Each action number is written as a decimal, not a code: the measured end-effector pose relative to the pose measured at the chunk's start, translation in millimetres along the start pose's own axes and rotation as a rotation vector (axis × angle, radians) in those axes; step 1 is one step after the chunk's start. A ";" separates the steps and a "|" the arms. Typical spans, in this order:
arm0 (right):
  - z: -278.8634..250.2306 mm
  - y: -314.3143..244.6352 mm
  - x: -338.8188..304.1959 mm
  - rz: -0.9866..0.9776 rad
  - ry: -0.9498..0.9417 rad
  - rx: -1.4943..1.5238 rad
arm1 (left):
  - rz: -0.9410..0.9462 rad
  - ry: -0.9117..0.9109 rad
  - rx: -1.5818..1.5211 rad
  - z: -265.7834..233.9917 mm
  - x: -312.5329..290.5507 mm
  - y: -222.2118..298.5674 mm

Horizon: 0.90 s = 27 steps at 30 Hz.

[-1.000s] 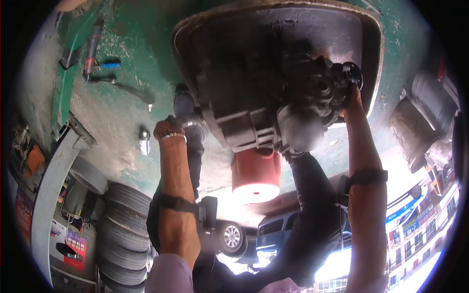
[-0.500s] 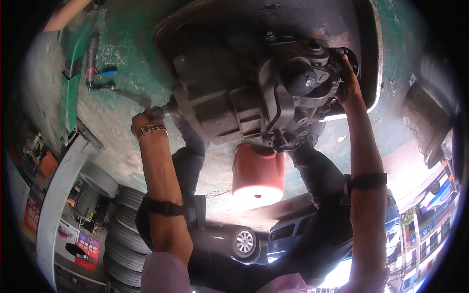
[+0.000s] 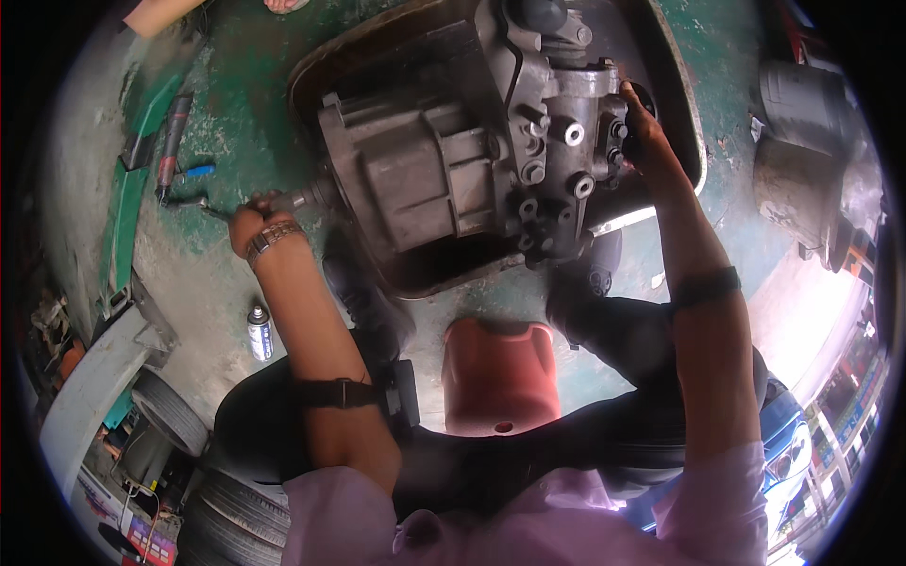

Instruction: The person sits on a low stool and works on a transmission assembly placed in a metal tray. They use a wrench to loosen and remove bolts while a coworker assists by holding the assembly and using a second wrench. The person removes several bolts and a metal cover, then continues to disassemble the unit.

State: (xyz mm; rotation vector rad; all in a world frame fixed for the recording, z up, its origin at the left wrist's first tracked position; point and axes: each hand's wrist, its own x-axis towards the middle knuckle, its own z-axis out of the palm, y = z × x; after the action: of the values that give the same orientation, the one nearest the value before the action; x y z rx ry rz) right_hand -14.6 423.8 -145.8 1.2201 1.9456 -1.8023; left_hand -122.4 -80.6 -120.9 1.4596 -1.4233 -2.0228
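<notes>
Over the tray [image 3: 701,160], I have the gearbox [image 3: 477,151] between both hands: the left hand [image 3: 262,215] with fingers wrapped round its end shaft [image 3: 307,198], the right hand [image 3: 651,141] against the opposite end, its grasp too hidden to tell. Handling it well, I judge, means supporting both ends evenly; the ribbed casing [image 3: 401,179] looks dull grey, with bolts [image 3: 533,173] and pale-ringed holes [image 3: 573,134].

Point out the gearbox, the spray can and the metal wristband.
Gearbox [image 3: 462,151]: head view, on the ribbed side of its grey casing.
Spray can [image 3: 260,337]: head view, on its body, below the cap.
Metal wristband [image 3: 271,241]: head view, on its links.
</notes>
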 end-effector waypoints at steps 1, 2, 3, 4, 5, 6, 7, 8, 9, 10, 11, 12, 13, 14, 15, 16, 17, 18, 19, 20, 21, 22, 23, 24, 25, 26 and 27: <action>-1.7 2.9 -0.3 0.053 0.037 -0.033 | -0.014 0.056 -0.126 3.5 -4.2 -4.7; -2.2 5.7 -1.6 0.092 0.102 -0.086 | -0.005 0.054 -0.270 7.8 -8.9 -5.2; -2.7 7.8 -4.0 0.056 0.041 0.038 | -0.004 0.050 -0.282 9.5 -16.5 -5.0; -4.3 9.7 -9.8 0.036 0.011 0.139 | 0.015 -0.004 -0.283 10.1 -25.4 -5.5; -4.9 14.3 -19.8 0.042 -0.019 0.238 | -0.081 -0.175 -0.298 11.6 -33.7 -6.1; -4.8 22.3 -36.9 0.082 -0.041 0.345 | -0.178 -0.309 -0.287 5.1 -43.2 -6.7; 3.8 24.9 -48.4 0.063 -0.096 0.438 | -0.145 -0.304 -0.230 0.1 -51.7 -9.1; 13.0 15.9 -52.9 -0.009 0.134 0.146 | -0.094 -0.291 -0.201 7.5 -56.4 -12.0; 16.8 9.8 -64.0 -0.164 0.083 0.198 | -0.059 -0.413 -0.218 7.5 -58.5 -13.9; 24.6 19.1 -88.2 -0.176 0.103 0.254 | -0.075 -0.359 -0.226 11.8 -55.8 -13.7; 34.3 23.5 -108.2 -0.215 0.164 0.237 | -0.100 -0.312 -0.204 9.8 -52.2 -16.1; 45.5 31.1 -130.8 -0.390 0.241 0.142 | -0.122 -0.266 -0.193 11.6 -45.6 -15.9; 55.5 30.2 -144.4 -0.408 0.270 0.187 | -0.117 -0.297 -0.163 13.3 -39.6 -17.2; 69.7 33.2 -157.6 -0.465 0.281 0.219 | -0.100 -0.343 -0.177 20.5 -32.2 -16.3; 82.5 35.7 -167.1 -0.442 0.297 0.258 | -0.099 -0.355 -0.162 22.2 -27.0 -17.9; 91.0 38.9 -175.5 -0.468 0.290 0.292 | -0.124 -0.312 -0.118 17.9 -24.5 -21.5; 100.0 40.3 -179.5 -0.457 0.322 0.274 | -0.102 -0.280 -0.117 19.6 -23.8 -22.9; 106.4 38.5 -178.3 -0.463 0.326 0.231 | -0.069 -0.307 -0.133 20.7 -25.3 -23.6; 110.1 37.7 -176.6 -0.460 0.387 0.227 | -0.044 -0.324 -0.138 21.4 -29.0 -24.8; 109.6 36.6 -174.1 -0.435 0.436 0.213 | -0.033 -0.335 -0.124 21.2 -33.3 -24.1; 110.9 34.9 -169.9 -0.464 0.467 0.178 | -0.055 -0.348 -0.133 19.2 -36.8 -20.2; 111.1 34.0 -166.4 -0.454 0.527 0.156 | -0.074 -0.375 -0.131 16.5 -41.0 -18.3; 110.5 34.1 -164.0 -0.483 0.541 0.135 | -0.089 -0.407 -0.126 13.0 -45.6 -18.0; 112.0 33.1 -160.8 -0.476 0.559 0.181 | -0.113 -0.424 -0.143 10.1 -49.0 -16.6; 112.4 32.8 -159.2 -0.504 0.532 0.243 | -0.127 -0.442 -0.158 6.5 -51.1 -14.2; 112.9 32.1 -157.5 -0.524 0.499 0.308 | -0.139 -0.465 -0.175 4.1 -53.0 -12.0; 113.8 31.4 -155.8 -0.503 0.530 0.336 | -0.166 -0.485 -0.187 2.7 -54.3 -10.5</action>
State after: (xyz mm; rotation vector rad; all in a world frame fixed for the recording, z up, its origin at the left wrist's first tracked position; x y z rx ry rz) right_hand 63.9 253.3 -91.4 1.5415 2.4858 -2.3048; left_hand -96.7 -37.0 -98.4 1.0847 -1.2542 -2.6660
